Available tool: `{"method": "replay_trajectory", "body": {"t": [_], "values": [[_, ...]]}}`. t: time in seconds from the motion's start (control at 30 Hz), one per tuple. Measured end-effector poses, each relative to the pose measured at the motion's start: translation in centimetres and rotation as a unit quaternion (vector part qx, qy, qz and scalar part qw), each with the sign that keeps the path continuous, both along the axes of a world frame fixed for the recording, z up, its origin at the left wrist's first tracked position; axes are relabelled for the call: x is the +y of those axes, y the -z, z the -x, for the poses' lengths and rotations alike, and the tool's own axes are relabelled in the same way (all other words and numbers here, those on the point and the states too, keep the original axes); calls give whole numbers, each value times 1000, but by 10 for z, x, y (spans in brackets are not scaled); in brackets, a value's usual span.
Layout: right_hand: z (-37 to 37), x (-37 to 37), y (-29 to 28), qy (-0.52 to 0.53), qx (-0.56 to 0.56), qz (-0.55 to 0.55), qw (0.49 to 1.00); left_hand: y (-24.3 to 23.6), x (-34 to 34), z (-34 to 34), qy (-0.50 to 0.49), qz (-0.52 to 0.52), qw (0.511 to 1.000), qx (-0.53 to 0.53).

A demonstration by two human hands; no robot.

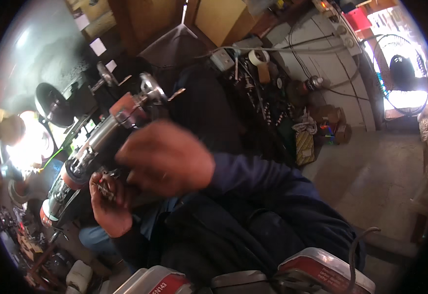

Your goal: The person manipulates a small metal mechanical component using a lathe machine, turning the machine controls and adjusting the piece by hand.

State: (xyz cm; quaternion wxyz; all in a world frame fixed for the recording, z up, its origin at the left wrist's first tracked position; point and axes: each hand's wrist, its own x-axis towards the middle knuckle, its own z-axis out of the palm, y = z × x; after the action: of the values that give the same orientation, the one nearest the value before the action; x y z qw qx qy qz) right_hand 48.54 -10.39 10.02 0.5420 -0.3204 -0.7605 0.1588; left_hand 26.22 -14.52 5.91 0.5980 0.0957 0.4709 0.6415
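Note:
My left hand is closed round a small metal piece just below a long machine with a polished steel shaft and orange-red housings. The piece is partly hidden by the fingers and its kind is unclear. My right hand is beside and above the left, over the dark area right of the shaft, fingers bent and smeared by motion; whether it holds anything cannot be made out. Metal fittings stick out at the machine's upper end, near a dark disc.
A dark bench crowded with tools, a tape roll and cables runs up the right. Cardboard boxes lie beside the pale floor. A fan stands at the bright opening. Two filter cartridges edge the bottom of view.

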Motion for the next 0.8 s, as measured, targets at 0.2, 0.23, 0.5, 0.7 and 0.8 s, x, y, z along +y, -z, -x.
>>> {"method": "replay_trajectory", "body": {"t": [0.2,0.23,0.5,0.7,0.8], "values": [[-160,-5,149,360,40,323,874,127,9,44,516,-33,824,-233],[-178,-14,178,339,50,443,829,144,15,29,527,76,828,-177],[-203,-14,160,64,83,701,706,237,13,0,536,255,711,378],[-246,-15,135,83,-90,714,690,281,26,20,558,-98,594,572],[-319,-33,167,254,-70,510,819,272,35,13,519,-179,545,634]]}}
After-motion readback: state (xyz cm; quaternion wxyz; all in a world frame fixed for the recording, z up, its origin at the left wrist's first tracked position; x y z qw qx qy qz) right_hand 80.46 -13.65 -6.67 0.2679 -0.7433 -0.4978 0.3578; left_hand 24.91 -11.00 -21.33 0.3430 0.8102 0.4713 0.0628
